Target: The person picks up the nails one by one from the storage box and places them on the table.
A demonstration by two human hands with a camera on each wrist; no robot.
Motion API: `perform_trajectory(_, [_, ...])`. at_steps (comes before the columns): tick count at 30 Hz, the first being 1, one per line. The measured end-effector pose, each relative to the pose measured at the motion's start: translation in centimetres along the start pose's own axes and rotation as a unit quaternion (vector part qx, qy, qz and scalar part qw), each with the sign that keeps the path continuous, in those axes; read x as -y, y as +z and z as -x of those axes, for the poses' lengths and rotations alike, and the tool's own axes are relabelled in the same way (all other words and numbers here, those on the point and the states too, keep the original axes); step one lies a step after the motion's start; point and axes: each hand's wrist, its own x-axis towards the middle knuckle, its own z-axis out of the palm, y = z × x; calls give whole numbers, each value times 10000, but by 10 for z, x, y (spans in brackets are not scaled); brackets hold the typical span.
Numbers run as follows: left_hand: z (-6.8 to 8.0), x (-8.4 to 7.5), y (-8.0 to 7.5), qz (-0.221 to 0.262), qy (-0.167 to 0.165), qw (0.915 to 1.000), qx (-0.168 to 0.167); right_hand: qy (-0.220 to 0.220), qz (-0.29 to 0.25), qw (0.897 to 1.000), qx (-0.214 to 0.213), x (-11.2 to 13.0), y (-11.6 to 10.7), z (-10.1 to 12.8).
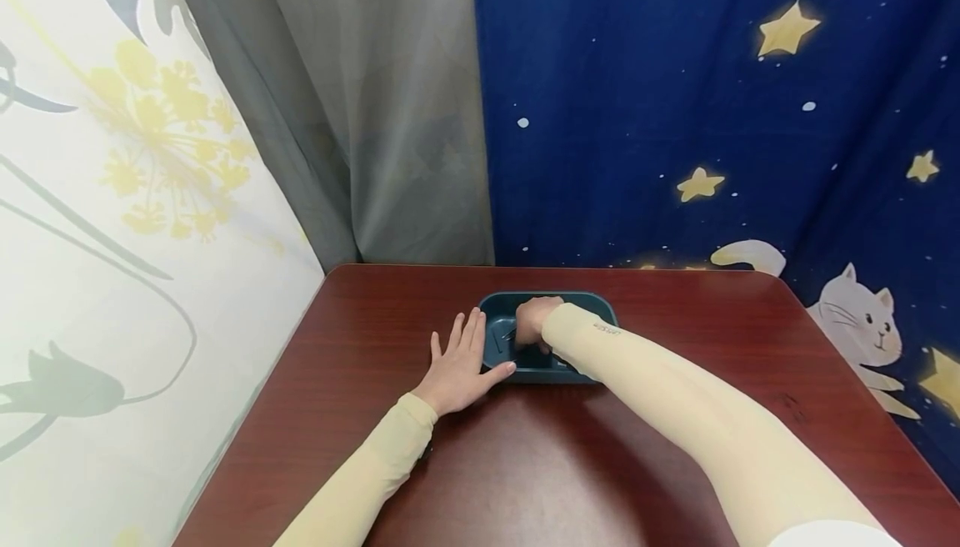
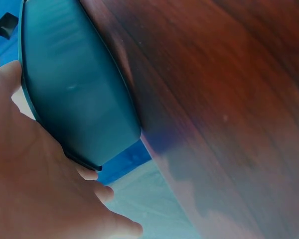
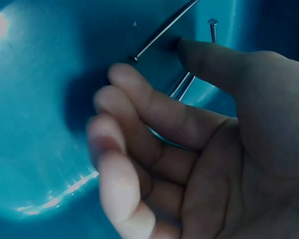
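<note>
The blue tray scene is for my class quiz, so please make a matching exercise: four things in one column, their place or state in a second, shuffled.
Things:
1. left hand
2. right hand
3. nails
4. blue tray

Places or states:
A. lying on the tray's floor
B. flat on the table, against the tray's outer wall
C. reaching inside the tray, fingers curled
D. standing on the dark red table

Pairs: 1-B, 2-C, 3-A, 4-D

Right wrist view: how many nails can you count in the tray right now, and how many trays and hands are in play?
Nails: 4 visible, one long, one short, a pair by the fingers; the hand may hide more
Tray: 1
Hands: 2, left hand and right hand
Total: 7
</note>
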Motion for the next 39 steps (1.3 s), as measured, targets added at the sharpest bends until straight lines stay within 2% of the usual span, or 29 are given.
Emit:
perform_trajectory(2, [0, -1, -1, 49, 13, 10000, -24, -36, -97, 9999, 119, -5, 5, -14])
perform_trajectory(5, [0, -1, 0, 24, -20, 10000, 1, -90, -438, 9984, 345, -7, 6, -17])
perform_trajectory(7, [-1, 0, 0, 33, -5, 10000, -13, -173, -638, 9971, 378, -7, 7, -16])
perform_trajectory(10, [-1, 0, 0, 7, 9, 10000, -1, -167, -763, 9963, 356, -2, 2, -2])
perform_trajectory(18, [-2, 1, 2, 10, 7, 10000, 2, -380, -1049, 9936, 187, 3, 5, 2])
perform_trajectory(23, [0, -2, -2, -8, -16, 10000, 12, -507, -735, 9960, -22, 6, 8, 3])
perform_trajectory(27, [0, -1, 0, -8, 11, 10000, -1, -778, -273, 9962, -282, 7, 9, 2])
perform_trajectory(33, [0, -1, 0, -35, 8, 10000, -7, -1220, 720, 9870, -756, 3, 11, 3])
perform_trajectory(39, [2, -3, -1, -9, 2, 10000, 3, -1520, 816, 9802, -971, -4, 8, 12])
